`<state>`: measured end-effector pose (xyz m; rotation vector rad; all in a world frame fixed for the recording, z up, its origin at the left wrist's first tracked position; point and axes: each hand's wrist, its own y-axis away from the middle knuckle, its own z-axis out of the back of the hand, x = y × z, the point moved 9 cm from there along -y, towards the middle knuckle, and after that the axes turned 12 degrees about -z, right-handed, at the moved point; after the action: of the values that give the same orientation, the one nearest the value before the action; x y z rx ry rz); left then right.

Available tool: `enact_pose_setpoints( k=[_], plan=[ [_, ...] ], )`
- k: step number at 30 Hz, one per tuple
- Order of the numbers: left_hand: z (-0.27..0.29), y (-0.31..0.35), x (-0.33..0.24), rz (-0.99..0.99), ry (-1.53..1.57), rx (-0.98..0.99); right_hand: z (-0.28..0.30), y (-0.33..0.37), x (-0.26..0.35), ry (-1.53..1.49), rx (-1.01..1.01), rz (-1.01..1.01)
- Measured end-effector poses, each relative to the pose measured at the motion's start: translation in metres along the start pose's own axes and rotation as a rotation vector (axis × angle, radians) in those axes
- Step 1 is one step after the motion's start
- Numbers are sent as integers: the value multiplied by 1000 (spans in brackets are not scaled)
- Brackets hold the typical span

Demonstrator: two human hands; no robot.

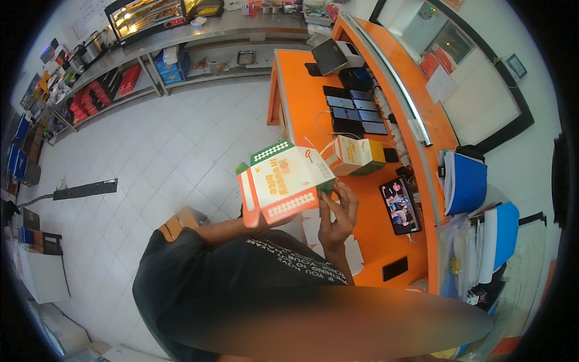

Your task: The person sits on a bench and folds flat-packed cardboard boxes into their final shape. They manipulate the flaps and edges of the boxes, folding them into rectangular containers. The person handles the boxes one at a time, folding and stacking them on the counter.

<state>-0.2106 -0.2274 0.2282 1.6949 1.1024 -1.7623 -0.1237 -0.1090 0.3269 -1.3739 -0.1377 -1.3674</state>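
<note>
A partly folded cardboard food carton (280, 181), cream with green and orange edges and white dots, is held up in front of my body, its flaps standing out. My right hand (339, 211) pinches its right corner, by a green flap, between thumb and fingers. From the left my forearm (226, 232) reaches to the carton's lower edge. The carton covers my left hand, so its fingers are hidden. Just beyond, a formed carton (351, 154) of similar print stands on the orange counter (295, 96). Pale flat pieces (354, 256) lie partly behind my right wrist.
Several phones (356, 108) lie on the counter near a black-screened device (329, 57). A tablet (400, 205) and a dark phone (395, 269) are to my right. A raised orange ledge (410, 90) borders the counter. Across the tiled floor runs a steel bench (223, 36) with a food warmer (148, 19).
</note>
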Motion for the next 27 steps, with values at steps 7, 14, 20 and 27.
enact_pose_setpoints(
  k=[7, 14, 20, 27],
  plan=[
    [-29, -21, -18, -155, 203, 166, -17, 6, 6, 380, -9, 130],
    [-13, -22, -17, -137, -26, 58, 14, 5, -28, 15, -96, -213],
    [-27, -18, -11, -236, -395, 586, 9, -3, -24, 1, 39, -84],
    [-16, -22, -13, -299, -222, 220, 4, 1, -15, 57, 0, -16]
  ],
)
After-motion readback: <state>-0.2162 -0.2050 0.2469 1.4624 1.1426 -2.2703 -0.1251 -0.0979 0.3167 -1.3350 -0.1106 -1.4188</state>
